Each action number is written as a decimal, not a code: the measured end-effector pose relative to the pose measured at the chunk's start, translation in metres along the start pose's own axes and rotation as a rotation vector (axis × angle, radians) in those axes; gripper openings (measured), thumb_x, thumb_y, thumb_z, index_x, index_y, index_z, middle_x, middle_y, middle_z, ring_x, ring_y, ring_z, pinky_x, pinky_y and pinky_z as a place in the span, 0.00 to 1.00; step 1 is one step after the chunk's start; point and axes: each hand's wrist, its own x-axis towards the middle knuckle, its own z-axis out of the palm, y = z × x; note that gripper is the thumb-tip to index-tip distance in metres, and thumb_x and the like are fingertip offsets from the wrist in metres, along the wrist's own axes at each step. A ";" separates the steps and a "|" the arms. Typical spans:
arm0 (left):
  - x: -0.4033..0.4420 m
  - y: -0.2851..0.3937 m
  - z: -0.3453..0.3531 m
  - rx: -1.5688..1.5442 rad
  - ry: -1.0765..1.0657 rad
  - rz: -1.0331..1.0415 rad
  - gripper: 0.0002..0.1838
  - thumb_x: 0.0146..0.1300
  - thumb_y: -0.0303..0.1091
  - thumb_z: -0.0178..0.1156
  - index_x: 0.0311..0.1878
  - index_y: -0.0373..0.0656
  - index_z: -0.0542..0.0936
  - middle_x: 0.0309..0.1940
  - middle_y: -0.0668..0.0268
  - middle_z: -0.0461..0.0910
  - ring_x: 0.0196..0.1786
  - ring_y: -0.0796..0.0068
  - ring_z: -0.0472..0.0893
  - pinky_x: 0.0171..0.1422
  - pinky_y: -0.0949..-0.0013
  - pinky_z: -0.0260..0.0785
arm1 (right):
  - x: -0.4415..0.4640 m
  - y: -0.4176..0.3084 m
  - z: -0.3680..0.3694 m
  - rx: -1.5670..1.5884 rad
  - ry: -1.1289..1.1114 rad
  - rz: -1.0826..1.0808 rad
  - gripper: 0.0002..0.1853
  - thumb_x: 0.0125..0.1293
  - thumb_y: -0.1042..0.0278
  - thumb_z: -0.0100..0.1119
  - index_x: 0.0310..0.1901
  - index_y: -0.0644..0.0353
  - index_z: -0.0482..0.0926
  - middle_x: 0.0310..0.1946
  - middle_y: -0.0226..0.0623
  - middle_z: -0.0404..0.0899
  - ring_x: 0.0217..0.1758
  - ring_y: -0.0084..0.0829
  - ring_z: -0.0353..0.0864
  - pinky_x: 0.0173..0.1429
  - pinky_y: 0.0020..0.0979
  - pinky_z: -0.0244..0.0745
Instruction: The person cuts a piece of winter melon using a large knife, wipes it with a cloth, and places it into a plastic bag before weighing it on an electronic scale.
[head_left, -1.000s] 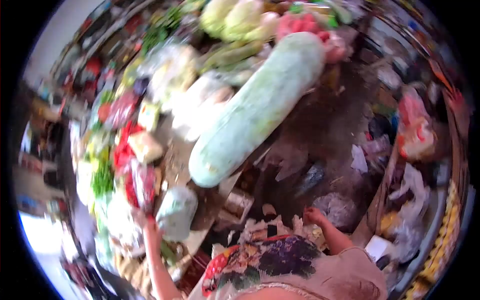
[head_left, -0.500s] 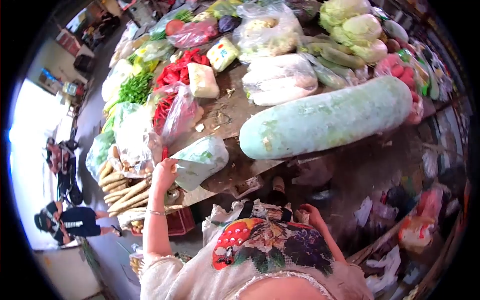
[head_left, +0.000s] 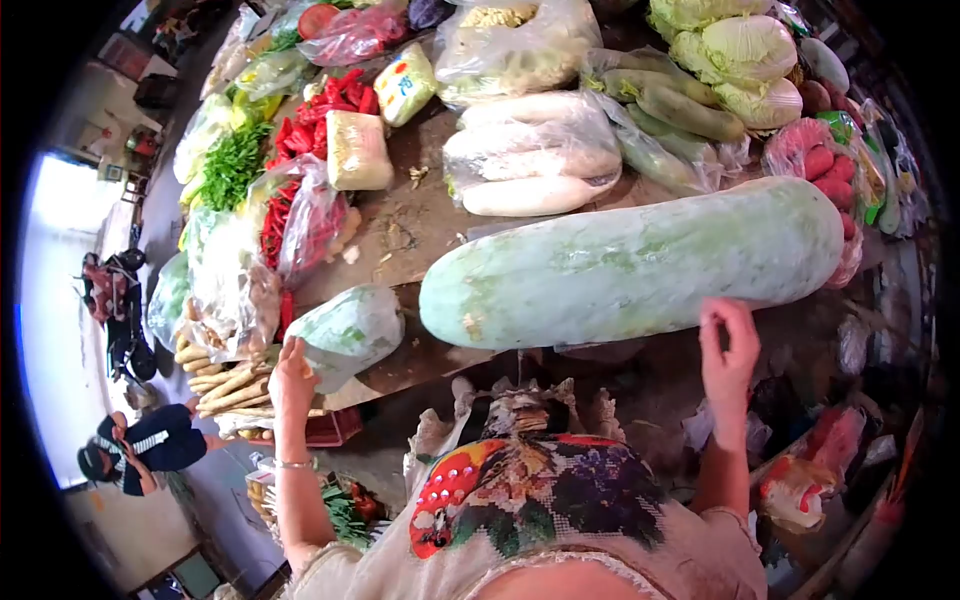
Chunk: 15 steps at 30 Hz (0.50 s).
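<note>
A cut winter melon piece [head_left: 352, 325], under clear plastic wrap, lies at the table's near edge. My left hand [head_left: 293, 382] is closed at its left end, fingers on the wrapped cut side; the exact hold is partly hidden. To the right lies a long whole winter melon [head_left: 630, 262], pale green and lying crosswise. My right hand [head_left: 729, 345] is raised at its near side, fingertips bent and thumb apart, with nothing in it. Whether those fingertips touch the rind I cannot tell.
Bagged white radishes [head_left: 535, 155], cucumbers [head_left: 685, 108], cabbages [head_left: 745, 50] and red chillies [head_left: 280, 215] lie farther back on the table [head_left: 400, 222]. Long brown roots [head_left: 235, 388] sit at the left corner. A person [head_left: 150, 445] and a motorbike [head_left: 118, 315] are at far left.
My right hand has risen from beside my waist to the whole melon's near edge. My left hand stays at the cut piece's end. The view has shifted, and the table things sit farther left.
</note>
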 end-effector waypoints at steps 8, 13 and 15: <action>0.000 -0.007 0.009 -0.005 0.025 -0.003 0.42 0.42 0.16 0.70 0.67 0.40 0.71 0.71 0.60 0.66 0.66 0.59 0.73 0.63 0.65 0.71 | 0.053 0.018 -0.012 -0.581 0.106 -0.127 0.12 0.63 0.76 0.60 0.49 0.58 0.80 0.50 0.37 0.76 0.55 0.41 0.71 0.61 0.39 0.64; 0.004 -0.001 0.005 0.002 0.029 0.006 0.42 0.42 0.11 0.67 0.66 0.40 0.71 0.71 0.57 0.66 0.68 0.56 0.71 0.64 0.64 0.71 | 0.054 0.023 -0.004 -0.572 0.113 -0.122 0.11 0.62 0.77 0.61 0.46 0.58 0.82 0.50 0.36 0.75 0.53 0.40 0.71 0.59 0.38 0.64; 0.005 -0.005 0.008 0.021 0.044 0.023 0.41 0.43 0.11 0.66 0.66 0.41 0.72 0.70 0.57 0.67 0.67 0.56 0.73 0.62 0.64 0.72 | 0.054 0.027 -0.007 -0.568 0.113 -0.117 0.11 0.62 0.77 0.61 0.46 0.58 0.83 0.51 0.37 0.75 0.53 0.40 0.71 0.57 0.37 0.65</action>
